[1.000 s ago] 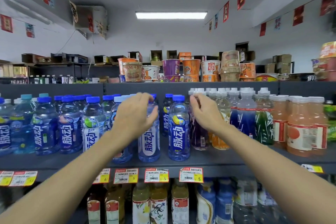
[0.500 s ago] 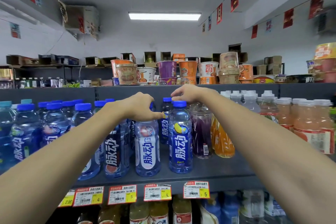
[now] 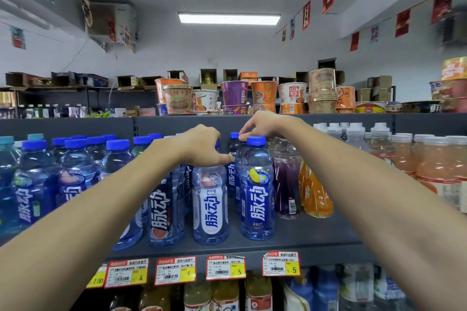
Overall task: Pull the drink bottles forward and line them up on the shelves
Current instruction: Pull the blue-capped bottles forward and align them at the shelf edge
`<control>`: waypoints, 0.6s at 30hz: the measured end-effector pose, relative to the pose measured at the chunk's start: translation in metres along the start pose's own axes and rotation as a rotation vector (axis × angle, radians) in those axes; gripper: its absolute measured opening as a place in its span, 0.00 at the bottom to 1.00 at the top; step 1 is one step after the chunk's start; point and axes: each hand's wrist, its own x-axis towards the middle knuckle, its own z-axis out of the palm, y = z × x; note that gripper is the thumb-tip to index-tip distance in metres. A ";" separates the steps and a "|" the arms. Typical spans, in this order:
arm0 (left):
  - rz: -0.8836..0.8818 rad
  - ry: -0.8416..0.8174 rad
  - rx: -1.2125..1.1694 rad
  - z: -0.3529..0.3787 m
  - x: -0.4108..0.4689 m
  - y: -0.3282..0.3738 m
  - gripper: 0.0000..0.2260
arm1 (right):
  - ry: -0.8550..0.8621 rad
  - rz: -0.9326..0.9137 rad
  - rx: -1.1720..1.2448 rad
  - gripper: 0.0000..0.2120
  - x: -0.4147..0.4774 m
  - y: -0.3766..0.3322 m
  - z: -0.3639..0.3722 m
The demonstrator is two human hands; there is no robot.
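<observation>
Head view, nearest first: price tags run along the front edge of the shelf; just behind that edge the white-label bottle and the blue-label bottle stand upright, side by side with a narrow gap between them; my left hand is curled over the top of the white-label bottle, its cap hidden under my palm; my right hand reaches deeper, fingertips pinching the blue cap of the rear bottle, which stands behind that gap, well back from the front edge; beyond, noodle cups sit on the top of the shelving.

I judge this to be the pull-forward step, with the front row here only partly formed; the next move calls for drawing the rear bottle toward the front edge, lifted or slid gently, since the blue-label bottle's cap is just beside my fingers and could tip; the white-label bottle may need nudging left to make room.
</observation>
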 end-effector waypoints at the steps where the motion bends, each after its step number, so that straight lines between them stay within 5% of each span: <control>1: -0.001 0.003 0.003 0.000 0.000 0.000 0.24 | 0.001 0.000 0.005 0.16 0.001 0.000 0.000; 14: -0.022 0.003 0.016 0.000 -0.002 0.001 0.26 | -0.012 0.011 0.028 0.18 0.002 -0.005 -0.001; 18: 0.003 0.093 -0.150 0.011 -0.007 0.001 0.33 | 0.057 0.072 0.171 0.24 -0.016 -0.002 0.007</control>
